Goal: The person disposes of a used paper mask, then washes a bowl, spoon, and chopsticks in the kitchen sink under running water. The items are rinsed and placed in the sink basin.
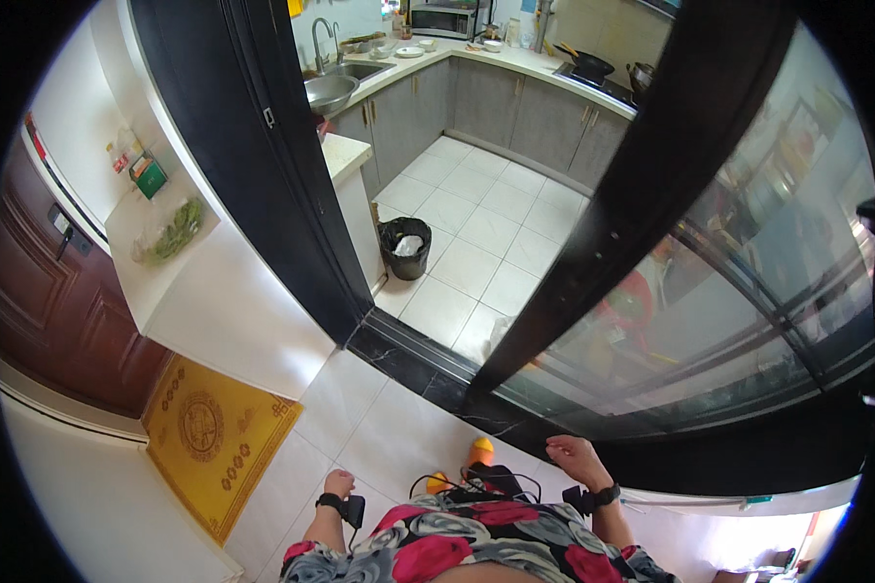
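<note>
My left hand (pixel 340 482) hangs beside my body above the pale tiled floor (pixel 379 430), its fingers loosely curled with nothing visible in them. Near the black frame of the glass sliding door (pixel 700 350), my right hand (pixel 577 459) hangs with fingers bent and a small gap beside the thumb; it appears to hold nothing. Whether it touches the frame is hard to tell. Each wrist wears a black strap with a small device. Before me a doorway with a dark stone threshold (pixel 423 368) leads into a kitchen.
A black-lined trash bin (pixel 407 264) stands just inside the doorway. Beyond are a sink with a metal basin (pixel 332 93), a microwave (pixel 442 22) and a wok (pixel 590 65) on the stove. At left, leafy greens (pixel 179 229) lie on a white cabinet near a yellow doormat (pixel 222 437).
</note>
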